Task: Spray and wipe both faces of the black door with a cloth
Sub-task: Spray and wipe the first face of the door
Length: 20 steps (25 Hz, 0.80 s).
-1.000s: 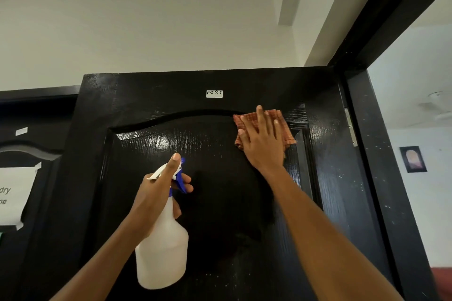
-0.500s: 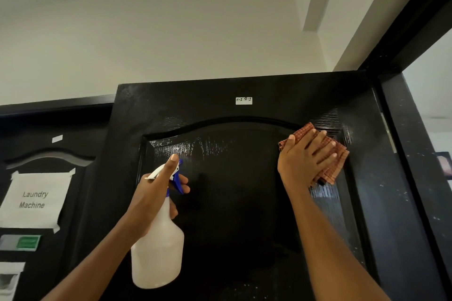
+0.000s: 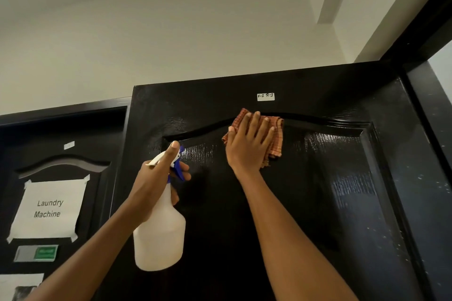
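Note:
The black door [image 3: 318,190] fills the middle and right of the head view, its upper panel glistening wet. My right hand [image 3: 247,146] presses an orange checked cloth [image 3: 275,139] flat against the door at the curved moulding near the top, fingers straight and spread. My left hand [image 3: 156,178] grips the neck of a white spray bottle [image 3: 159,234] with a blue trigger, its nozzle close to the door's upper left panel, fingers curled over the trigger. A small white label [image 3: 265,96] sits near the door's top edge.
Behind on the left is another black door [image 3: 61,161] with a taped paper sign reading "Laundry Machine" [image 3: 47,208] and a green sticker [image 3: 45,252] below it. The black door frame [image 3: 430,95] stands at the right. White wall and ceiling are above.
My right hand has slid the cloth leftward along the curved moulding from the panel's upper right toward the middle. The view has tilted up and shifted. My left hand keeps holding the bottle.

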### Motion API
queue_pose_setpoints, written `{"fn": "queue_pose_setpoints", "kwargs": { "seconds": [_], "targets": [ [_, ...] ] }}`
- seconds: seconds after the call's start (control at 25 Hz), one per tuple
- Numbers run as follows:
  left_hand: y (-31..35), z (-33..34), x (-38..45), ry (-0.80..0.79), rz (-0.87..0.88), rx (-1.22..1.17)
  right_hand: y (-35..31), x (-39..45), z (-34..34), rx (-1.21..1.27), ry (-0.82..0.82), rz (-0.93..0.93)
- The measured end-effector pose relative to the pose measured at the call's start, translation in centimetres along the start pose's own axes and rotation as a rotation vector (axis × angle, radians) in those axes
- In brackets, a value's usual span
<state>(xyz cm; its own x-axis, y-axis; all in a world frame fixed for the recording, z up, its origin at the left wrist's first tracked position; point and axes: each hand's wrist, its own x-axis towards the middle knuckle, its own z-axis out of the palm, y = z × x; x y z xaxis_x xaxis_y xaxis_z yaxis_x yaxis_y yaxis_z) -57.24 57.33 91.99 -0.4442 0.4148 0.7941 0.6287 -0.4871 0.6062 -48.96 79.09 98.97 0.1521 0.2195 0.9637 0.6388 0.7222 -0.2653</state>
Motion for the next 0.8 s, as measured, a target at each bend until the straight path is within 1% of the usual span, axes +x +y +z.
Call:
{"fn": "queue_pose_setpoints", "kwargs": {
  "seconds": [0.04,0.12,0.2,0.24,0.28,0.32,0.36,0.4,0.48,0.56,0.68,0.8],
  "targets": [
    [-0.1,-0.2,0.3,-0.003,-0.002,-0.012,-1.3,-0.7,0.4,0.007,-0.017,-0.078],
    [-0.5,-0.2,0.7,-0.013,-0.013,-0.03,-2.9,-2.0,1.0,-0.01,-0.081,-0.307],
    [-0.9,0.4,0.9,-0.025,-0.044,-0.04,-2.6,-2.3,0.9,-0.043,-0.151,-0.573],
    [-1.2,0.9,0.9,-0.03,-0.067,-0.048,-2.0,-2.0,0.6,-0.059,-0.179,-0.676],
    [-1.5,1.5,0.8,-0.043,-0.088,-0.06,-1.0,-1.5,0.1,-0.08,-0.199,-0.743],
    [-1.7,2.2,0.7,-0.065,-0.101,-0.074,0.0,-0.9,-0.5,-0.102,-0.209,-0.767],
    [-1.8,3.0,0.5,-0.095,-0.106,-0.083,1.3,-0.3,-1.1,-0.115,-0.212,-0.749],
    [-1.8,4.0,0.2,-0.126,-0.109,-0.089,2.9,0.3,-1.7,-0.127,-0.211,-0.693],
    [-1.3,6.0,-0.2,-0.173,-0.108,-0.099,6.8,1.3,-3.2,-0.157,-0.17,-0.55],
    [-0.4,8.1,-0.6,-0.214,-0.094,-0.116,11.5,1.9,-4.8,-0.188,-0.123,-0.453],
    [0.9,11.9,-1.6,-0.248,-0.083,-0.15,19.1,2.8,-7.4,-0.223,-0.117,-0.389],
    [1.6,16.7,-2.7,-0.252,-0.072,-0.185,25.9,3.5,-9.7,-0.274,-0.134,-0.384]
  ]
}}
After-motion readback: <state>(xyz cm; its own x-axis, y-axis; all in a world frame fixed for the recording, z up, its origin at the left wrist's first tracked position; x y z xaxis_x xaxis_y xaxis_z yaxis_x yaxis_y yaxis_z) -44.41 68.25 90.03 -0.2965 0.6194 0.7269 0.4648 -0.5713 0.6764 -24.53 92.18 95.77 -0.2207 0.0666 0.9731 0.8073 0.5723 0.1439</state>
